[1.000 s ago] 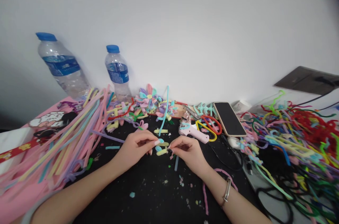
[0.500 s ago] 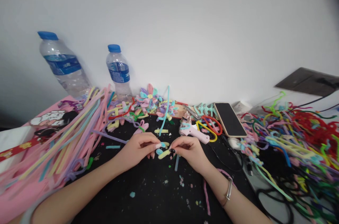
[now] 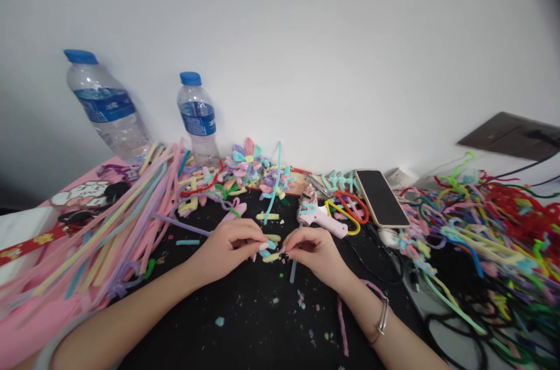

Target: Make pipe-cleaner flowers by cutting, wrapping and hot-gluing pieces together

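My left hand [image 3: 227,248] and my right hand [image 3: 312,253] meet over the middle of the black table [image 3: 258,323]. Both pinch a small piece made of yellow and blue pipe cleaner loops [image 3: 270,252] between their fingertips. The fingers of each hand are curled and pressed together around it. A short blue pipe cleaner bit [image 3: 292,272] lies just below my right hand. A silver bracelet [image 3: 381,318] sits on my right wrist.
A pink glue gun [image 3: 319,219] and a phone [image 3: 381,197] lie behind my right hand. Finished pipe cleaner flowers [image 3: 247,167] rest by the wall. Two water bottles [image 3: 107,107] [image 3: 196,119] stand at left. Pastel straight stems [image 3: 118,218] fan at left; a tangled colourful heap [image 3: 481,230] fills the right.
My hands have drawn slightly closer together on the small looped piece and turned it a little. The view has shifted barely.
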A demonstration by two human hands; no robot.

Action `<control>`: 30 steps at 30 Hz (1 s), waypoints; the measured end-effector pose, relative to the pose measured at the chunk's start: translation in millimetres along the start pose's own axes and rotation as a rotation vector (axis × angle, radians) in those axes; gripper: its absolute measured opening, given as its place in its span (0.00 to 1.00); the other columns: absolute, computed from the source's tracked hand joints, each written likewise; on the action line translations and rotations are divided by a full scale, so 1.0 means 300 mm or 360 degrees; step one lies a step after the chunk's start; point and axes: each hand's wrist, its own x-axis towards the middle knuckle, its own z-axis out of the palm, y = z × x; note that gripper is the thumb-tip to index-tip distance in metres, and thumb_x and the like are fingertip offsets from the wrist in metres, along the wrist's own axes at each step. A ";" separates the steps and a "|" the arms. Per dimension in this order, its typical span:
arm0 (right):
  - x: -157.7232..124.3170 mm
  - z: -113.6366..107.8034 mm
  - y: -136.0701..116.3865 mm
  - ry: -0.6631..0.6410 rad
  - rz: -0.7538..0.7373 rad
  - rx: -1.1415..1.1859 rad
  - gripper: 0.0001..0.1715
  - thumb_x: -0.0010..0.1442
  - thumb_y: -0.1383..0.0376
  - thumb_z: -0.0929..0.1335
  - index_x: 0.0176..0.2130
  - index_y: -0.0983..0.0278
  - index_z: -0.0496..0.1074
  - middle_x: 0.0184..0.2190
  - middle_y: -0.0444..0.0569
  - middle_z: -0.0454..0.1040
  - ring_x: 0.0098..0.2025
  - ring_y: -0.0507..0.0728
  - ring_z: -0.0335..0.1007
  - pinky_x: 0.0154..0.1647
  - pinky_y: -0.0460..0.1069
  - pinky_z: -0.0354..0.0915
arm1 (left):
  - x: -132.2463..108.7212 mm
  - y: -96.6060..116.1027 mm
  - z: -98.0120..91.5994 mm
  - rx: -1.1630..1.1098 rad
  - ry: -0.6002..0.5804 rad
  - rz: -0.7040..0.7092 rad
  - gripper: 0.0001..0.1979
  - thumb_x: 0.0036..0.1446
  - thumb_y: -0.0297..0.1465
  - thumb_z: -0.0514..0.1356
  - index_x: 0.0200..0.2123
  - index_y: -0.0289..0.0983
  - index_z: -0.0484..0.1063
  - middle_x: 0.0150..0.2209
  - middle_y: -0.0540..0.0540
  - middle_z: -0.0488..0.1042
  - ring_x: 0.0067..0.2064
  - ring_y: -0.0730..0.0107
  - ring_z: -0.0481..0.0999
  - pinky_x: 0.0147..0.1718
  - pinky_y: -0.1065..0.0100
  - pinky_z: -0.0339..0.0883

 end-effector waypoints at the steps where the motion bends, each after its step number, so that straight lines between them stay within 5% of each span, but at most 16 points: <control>1: 0.001 -0.001 0.001 -0.0002 0.0003 0.0001 0.08 0.51 0.60 0.75 0.28 0.62 0.77 0.26 0.45 0.76 0.28 0.53 0.72 0.32 0.47 0.70 | 0.000 0.000 0.000 -0.0004 -0.0009 -0.0004 0.08 0.58 0.31 0.59 0.31 0.37 0.79 0.32 0.46 0.73 0.25 0.73 0.73 0.23 0.72 0.66; 30: 0.003 0.004 0.002 0.0022 0.0115 0.0206 0.07 0.50 0.63 0.75 0.28 0.63 0.76 0.25 0.43 0.75 0.27 0.51 0.72 0.31 0.46 0.70 | -0.004 0.002 0.005 -0.0099 -0.0137 -0.0180 0.08 0.55 0.32 0.61 0.30 0.36 0.80 0.31 0.45 0.74 0.25 0.71 0.73 0.24 0.71 0.65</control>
